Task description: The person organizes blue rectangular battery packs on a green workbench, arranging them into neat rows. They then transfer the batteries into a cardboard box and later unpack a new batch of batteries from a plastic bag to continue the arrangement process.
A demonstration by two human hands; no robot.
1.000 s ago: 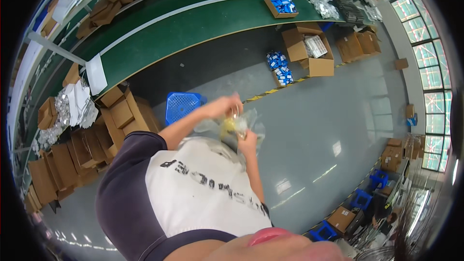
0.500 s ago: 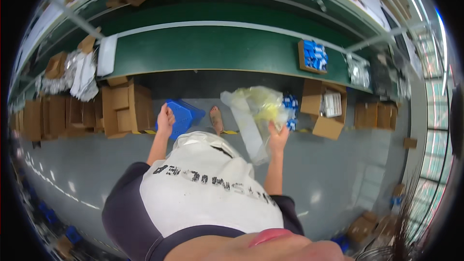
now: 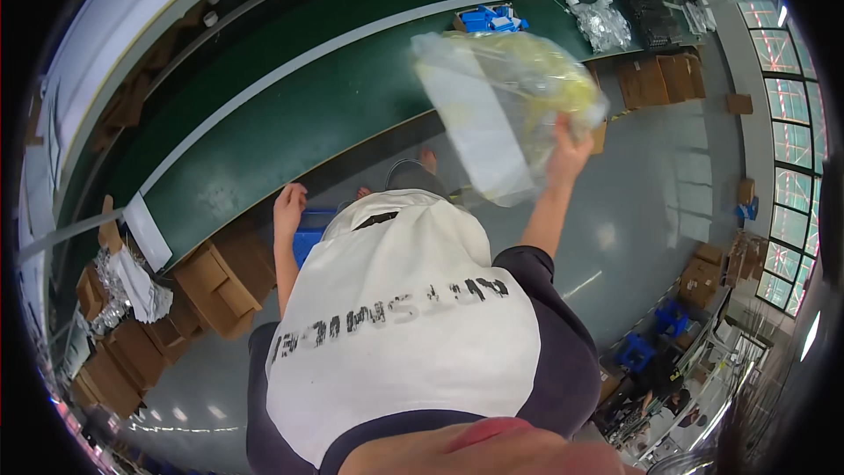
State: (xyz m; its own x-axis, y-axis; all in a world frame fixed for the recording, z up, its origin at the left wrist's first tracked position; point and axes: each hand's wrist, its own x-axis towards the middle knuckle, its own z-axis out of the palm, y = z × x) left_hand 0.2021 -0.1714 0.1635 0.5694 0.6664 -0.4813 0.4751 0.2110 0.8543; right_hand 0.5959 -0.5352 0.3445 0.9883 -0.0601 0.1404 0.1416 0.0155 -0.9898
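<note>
A long green conveyor belt point(image 3: 290, 123) with a pale rail along its edge runs from about nine o'clock across to one o'clock, above a smooth grey floor point(image 3: 668, 211) that reflects the ceiling lights. Flattened and open cardboard boxes point(image 3: 211, 286) are stacked at eight o'clock, with crumpled silvery bags point(image 3: 119, 290) just beside them; more brown cartons point(image 3: 659, 79) sit at two o'clock near a row of windows point(image 3: 791, 123) along the right rim. A blue tray point(image 3: 488, 19) holding small parts rests on the belt at twelve o'clock, a clear packet point(image 3: 600, 22) close to its right. The right hand point(image 3: 570, 142) is raised toward one o'clock, its fingers closed on the lower right corner of a large clear plastic bag point(image 3: 501, 110) with yellowish contents; the bag hangs up and to the left of that hand, over the belt's edge. The left hand point(image 3: 288, 207) is lowered at about ten o'clock, well apart from the bag, fingers loosely curled and holding nothing, just above a blue crate point(image 3: 312, 242) on the floor. The person's white and dark shirt point(image 3: 404, 334) fills the lower middle.
</note>
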